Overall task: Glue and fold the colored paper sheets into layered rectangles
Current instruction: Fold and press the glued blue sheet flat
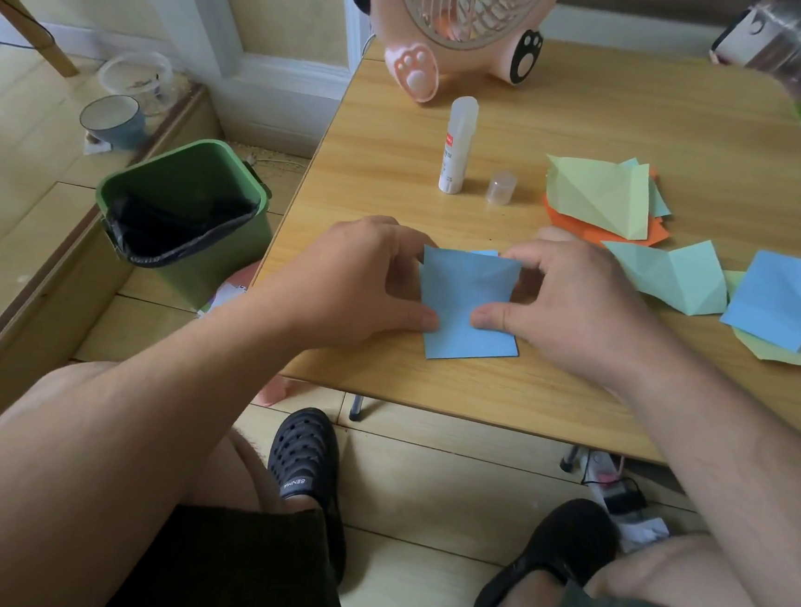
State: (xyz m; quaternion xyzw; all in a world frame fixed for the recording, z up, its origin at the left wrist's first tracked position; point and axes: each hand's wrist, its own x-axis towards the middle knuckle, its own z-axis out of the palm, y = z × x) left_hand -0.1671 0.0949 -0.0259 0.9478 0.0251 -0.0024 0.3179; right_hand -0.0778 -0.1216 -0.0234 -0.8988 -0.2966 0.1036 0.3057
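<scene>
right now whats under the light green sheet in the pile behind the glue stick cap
Under the light green sheet lie orange paper, showing at its lower edge, and blue paper peeking out at the right. How many sheets are stacked there is hidden by the green one.

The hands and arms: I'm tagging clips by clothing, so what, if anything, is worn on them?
Nothing is worn on them. The left hand and right hand are bare, with no gloves, rings, watch or bracelet visible. Both forearms are bare as far as the frame shows; no sleeve reaches into view.
</scene>
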